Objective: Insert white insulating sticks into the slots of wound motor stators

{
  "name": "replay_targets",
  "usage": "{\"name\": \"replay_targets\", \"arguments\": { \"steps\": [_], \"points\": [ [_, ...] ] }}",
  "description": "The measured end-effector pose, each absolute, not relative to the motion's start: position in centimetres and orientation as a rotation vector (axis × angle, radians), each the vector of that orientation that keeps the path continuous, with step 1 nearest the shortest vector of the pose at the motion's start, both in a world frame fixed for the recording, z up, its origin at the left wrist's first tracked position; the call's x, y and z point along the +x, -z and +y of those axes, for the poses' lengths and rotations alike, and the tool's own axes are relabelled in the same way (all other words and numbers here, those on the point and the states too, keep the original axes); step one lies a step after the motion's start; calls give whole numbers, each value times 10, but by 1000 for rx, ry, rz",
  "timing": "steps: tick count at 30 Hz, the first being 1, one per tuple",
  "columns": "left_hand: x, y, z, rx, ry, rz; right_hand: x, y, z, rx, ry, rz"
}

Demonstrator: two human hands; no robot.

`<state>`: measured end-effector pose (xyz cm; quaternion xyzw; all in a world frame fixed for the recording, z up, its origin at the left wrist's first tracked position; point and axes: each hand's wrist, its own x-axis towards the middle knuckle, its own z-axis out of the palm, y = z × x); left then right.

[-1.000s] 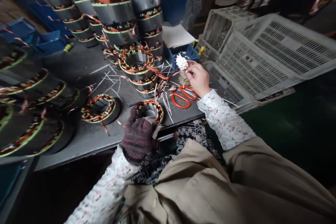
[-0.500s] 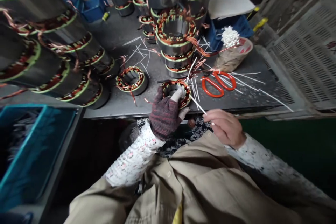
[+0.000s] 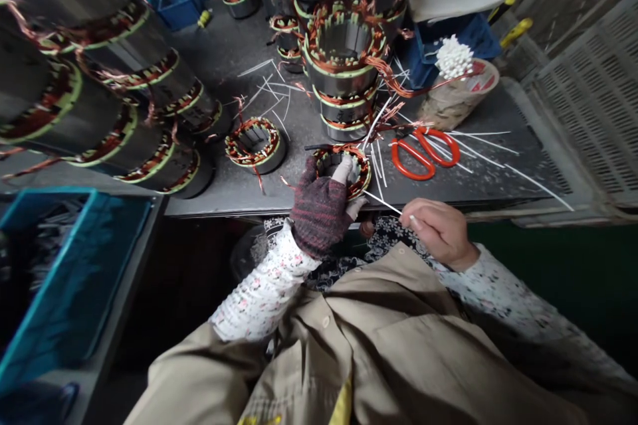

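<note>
A small motor stator [image 3: 367,179] with copper windings lies at the bench's front edge. My left hand [image 3: 321,212], in a dark striped glove with bare-looking pale fingertip coverings, grips it, some fingers reaching into the bore and the thumb at the near side. From the stator's near right side a thin white cord [image 3: 383,202] runs taut to my right hand [image 3: 441,232]. That bare hand is closed on the cord, with a white end showing at the fingers. Orange-handled scissors [image 3: 413,158] rest right of the stator. Another small stator [image 3: 256,146] sits to the left.
Stacked stators [image 3: 346,83] stand behind, with taller stacks [image 3: 134,86] at left. Loose white cords [image 3: 535,184] lie across the bench. A tub [image 3: 458,96] of white pieces stands back right. At lower left is a teal bin [image 3: 114,226].
My right hand has turned and closed more tightly around the cord, staying low at the bench edge. The left hand keeps its hold on the stator. The whole view has shifted slightly.
</note>
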<state>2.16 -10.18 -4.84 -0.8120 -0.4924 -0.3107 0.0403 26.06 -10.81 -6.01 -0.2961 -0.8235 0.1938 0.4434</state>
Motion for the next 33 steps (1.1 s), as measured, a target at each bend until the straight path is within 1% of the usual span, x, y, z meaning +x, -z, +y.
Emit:
{"name": "replay_targets", "arguments": {
  "steps": [4, 6, 8, 11, 17, 21, 26, 29, 33],
  "points": [
    [21, 50, -101, -2479, 1004, -1519, 247, 65, -101, -815, -582, -1984],
    [22, 50, -100, -2509, 1140, -1550, 233, 65, -94, -848, -673, -1899],
    [22, 51, -100, -2540, 1349, -1593, 220, 63, -88, -872, -745, -1818],
    [23, 50, -100, -2562, 1500, -1583, 211, 54, -87, -900, -741, -1802],
    [21, 50, -100, -2552, 1424, -1562, 213, 42, -86, -874, -604, -1998],
    [19, 49, -100, -2572, 1419, -1509, 210, 48, -76, -1040, -559, -2069],
    [17, 46, -100, -2638, 1314, -1471, 204, 46, -73, -1132, -577, -2007],
    [16, 44, -100, -2613, 1261, -1452, 206, 31, -78, -1103, -686, -2070],
    [17, 44, -99, -2593, 1286, -1401, 215, 1, -87, -828, -970, -1961]
  ]
}}
